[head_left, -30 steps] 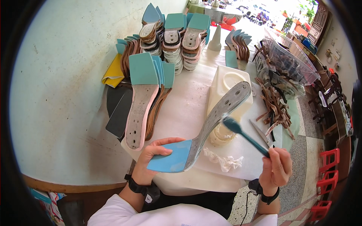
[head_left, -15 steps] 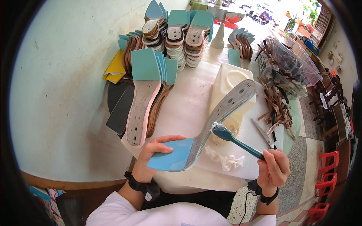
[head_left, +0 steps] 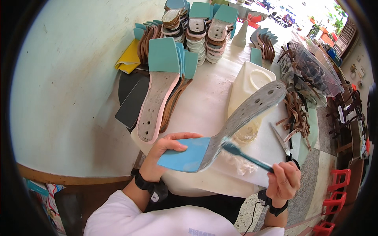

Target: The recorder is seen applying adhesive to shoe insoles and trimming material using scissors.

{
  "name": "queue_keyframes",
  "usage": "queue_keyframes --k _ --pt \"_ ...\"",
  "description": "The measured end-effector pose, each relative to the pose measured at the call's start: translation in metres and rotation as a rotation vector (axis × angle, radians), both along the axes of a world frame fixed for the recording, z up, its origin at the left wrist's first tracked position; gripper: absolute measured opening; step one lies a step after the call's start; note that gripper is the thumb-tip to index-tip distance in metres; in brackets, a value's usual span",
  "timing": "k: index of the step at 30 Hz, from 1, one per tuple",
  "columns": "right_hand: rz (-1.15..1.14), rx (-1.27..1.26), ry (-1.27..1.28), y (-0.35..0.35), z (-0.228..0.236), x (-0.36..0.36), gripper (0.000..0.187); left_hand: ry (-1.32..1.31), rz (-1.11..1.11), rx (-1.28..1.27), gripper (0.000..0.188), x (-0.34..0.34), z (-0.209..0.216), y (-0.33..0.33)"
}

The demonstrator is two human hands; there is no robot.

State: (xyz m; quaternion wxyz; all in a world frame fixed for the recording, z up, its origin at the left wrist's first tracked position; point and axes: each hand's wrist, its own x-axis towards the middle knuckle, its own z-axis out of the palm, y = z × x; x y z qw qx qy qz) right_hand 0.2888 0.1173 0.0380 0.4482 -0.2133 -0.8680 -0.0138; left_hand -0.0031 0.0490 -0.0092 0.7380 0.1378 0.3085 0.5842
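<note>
My left hand (head_left: pixel 160 151) pinches a curved shoe insole by its blue end, thumb on top and fingers behind. The insole (head_left: pixel 252 106) is grey along its bent length, has a few small holes, and points up to the right. In my right hand (head_left: pixel 284 181) is the handle of a dark teal toothbrush (head_left: pixel 252 160). Its head lies at the insole's lower edge, close to where grey meets blue; white stuff clings to the bristles. Behind the insole lies a cream plastic jug (head_left: pixel 238 84), its near end holding a yellowish, crusted mass, partly hidden.
Left of the jug, more insoles (head_left: pixel 159 98) lean together beside a dark phone-like slab (head_left: pixel 132 103). Stacked insoles (head_left: pixel 197 37) stand farther back. Scissors (head_left: pixel 278 135), brown strips (head_left: pixel 295 108) and a clear bin (head_left: pixel 319 65) are on the right. A whitish crumpled wad (head_left: pixel 241 165) lies below the brush.
The toothbrush head has slid down along the insole toward the blue end. The insole's grey tip swings right. The table scene has shifted up and right in the picture.
</note>
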Motion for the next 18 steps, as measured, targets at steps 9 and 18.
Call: queue_keyframes --k 9,18 --pt "-0.162 -0.079 0.170 0.004 0.006 0.003 0.023 -0.087 -0.022 0.028 0.050 -0.002 -0.006 0.001" --pt "-0.043 -0.004 0.062 0.007 0.003 -0.001 0.020 -0.143 -0.036 0.035 0.050 -0.004 -0.005 0.001"
